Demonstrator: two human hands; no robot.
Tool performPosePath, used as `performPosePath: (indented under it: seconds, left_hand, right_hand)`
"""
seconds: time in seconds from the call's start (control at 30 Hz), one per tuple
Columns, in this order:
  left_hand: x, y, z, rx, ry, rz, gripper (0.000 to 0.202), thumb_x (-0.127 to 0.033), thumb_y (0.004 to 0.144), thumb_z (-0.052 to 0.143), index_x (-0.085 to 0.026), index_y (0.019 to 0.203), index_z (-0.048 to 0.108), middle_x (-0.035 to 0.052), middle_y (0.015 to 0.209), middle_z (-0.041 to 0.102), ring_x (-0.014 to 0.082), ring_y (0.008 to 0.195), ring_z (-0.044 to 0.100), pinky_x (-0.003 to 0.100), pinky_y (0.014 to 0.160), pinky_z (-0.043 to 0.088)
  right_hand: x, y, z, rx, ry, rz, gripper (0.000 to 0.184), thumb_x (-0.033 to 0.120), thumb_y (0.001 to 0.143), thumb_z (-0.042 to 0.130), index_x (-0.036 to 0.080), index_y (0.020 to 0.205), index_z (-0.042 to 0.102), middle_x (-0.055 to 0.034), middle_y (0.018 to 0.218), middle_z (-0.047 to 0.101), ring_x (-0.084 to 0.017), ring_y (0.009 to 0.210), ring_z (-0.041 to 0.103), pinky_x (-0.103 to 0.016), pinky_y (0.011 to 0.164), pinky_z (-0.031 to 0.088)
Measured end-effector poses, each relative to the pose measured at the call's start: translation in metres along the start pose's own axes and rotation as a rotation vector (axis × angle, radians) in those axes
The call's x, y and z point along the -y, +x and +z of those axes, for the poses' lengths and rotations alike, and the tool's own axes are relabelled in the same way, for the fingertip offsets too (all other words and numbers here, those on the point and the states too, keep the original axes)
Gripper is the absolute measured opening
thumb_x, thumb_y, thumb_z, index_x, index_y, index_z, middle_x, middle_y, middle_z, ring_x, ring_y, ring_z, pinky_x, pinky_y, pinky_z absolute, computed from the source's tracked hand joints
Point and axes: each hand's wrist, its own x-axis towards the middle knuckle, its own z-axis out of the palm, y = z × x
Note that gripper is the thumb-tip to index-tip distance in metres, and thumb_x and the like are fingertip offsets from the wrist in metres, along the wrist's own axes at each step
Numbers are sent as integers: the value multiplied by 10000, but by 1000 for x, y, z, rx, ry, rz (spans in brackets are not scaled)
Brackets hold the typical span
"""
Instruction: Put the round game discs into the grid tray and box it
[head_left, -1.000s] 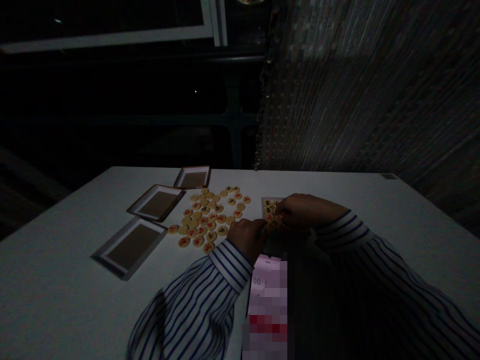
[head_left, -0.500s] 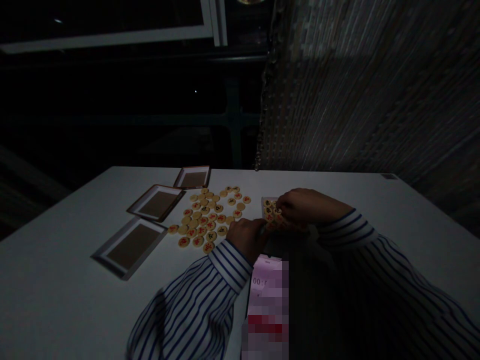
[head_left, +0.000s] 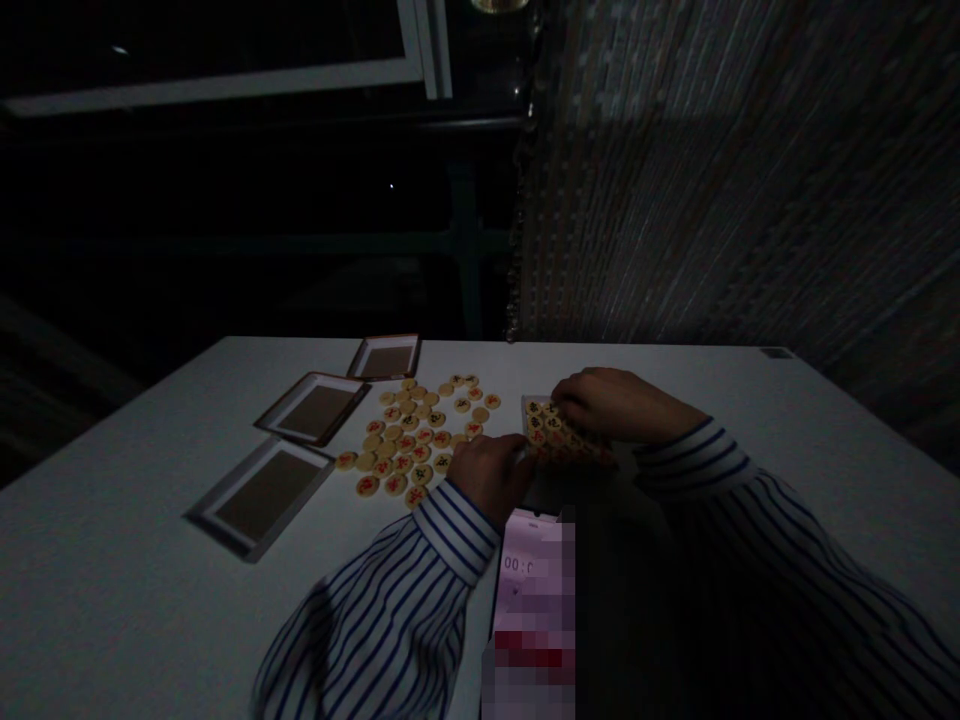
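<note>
Round wooden Chinese chess pieces with red and black characters fill a shallow box (head_left: 537, 398) right of centre in the head view. My left hand (head_left: 491, 478) is closed at the box's near left corner, its fingertips on the edge. Bent over the back of the box, my right hand (head_left: 619, 402) has its fingers drawn together on the pieces (head_left: 554, 438); its fingertips are hidden, so whatever they pinch does not show. Loose Chinese chess pieces (head_left: 405, 437) lie spread to the left of my left hand, some face up and some blank side up.
Three shallow rectangular trays or lids stand at the left: one grey (head_left: 217, 530), two brown-rimmed, a middle one (head_left: 270, 420) and a far one (head_left: 364, 357). A lit phone (head_left: 517, 545) lies in front of my hands on the white table (head_left: 112, 580). Behind hangs a string curtain (head_left: 675, 200).
My right hand has risen slightly and moved back, uncovering more of the pieces in the box. My left hand stays at the box's corner. The loose pieces and trays lie as before.
</note>
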Motion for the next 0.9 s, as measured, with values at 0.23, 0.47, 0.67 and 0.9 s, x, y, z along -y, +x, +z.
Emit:
performPosePath:
  seconds: [0.23, 0.47, 0.67, 0.9]
  left_hand:
    - [7, 1, 0, -106, -40, -13, 266, -322, 809, 508, -182, 990, 642, 69, 922, 687, 207, 886, 608, 349, 819, 450]
    - [22, 5, -2, -239, -141, -31, 256, -328, 799, 519, -183, 966, 649, 61, 897, 690, 176, 840, 623, 317, 796, 485]
    - [25, 8, -8, -282, -242, -120, 262, -347, 778, 531, -179, 931, 660, 55, 866, 696, 175, 807, 635, 319, 779, 501]
    - [30, 11, -21, -263, -293, -168, 288, -387, 770, 522, -184, 914, 668, 52, 847, 697, 174, 759, 638, 299, 708, 510]
  right_hand:
    - [-1, -1, 0, -97, -41, -2, 339, 284, 853, 357, 177, 1033, 624, -101, 962, 662, -220, 876, 589, -311, 735, 403]
    - [1, -4, -6, -117, -32, 1, 346, 255, 849, 359, 177, 1069, 615, -99, 1009, 656, -225, 919, 583, -316, 761, 410]
    - [2, -6, -10, -149, -24, -9, 346, 230, 844, 367, 173, 1086, 607, -90, 1029, 652, -212, 935, 576, -306, 788, 406]
    - [1, -6, -10, -207, -29, -33, 347, 252, 856, 348, 172, 1071, 609, -96, 1023, 654, -225, 939, 581, -312, 781, 410]
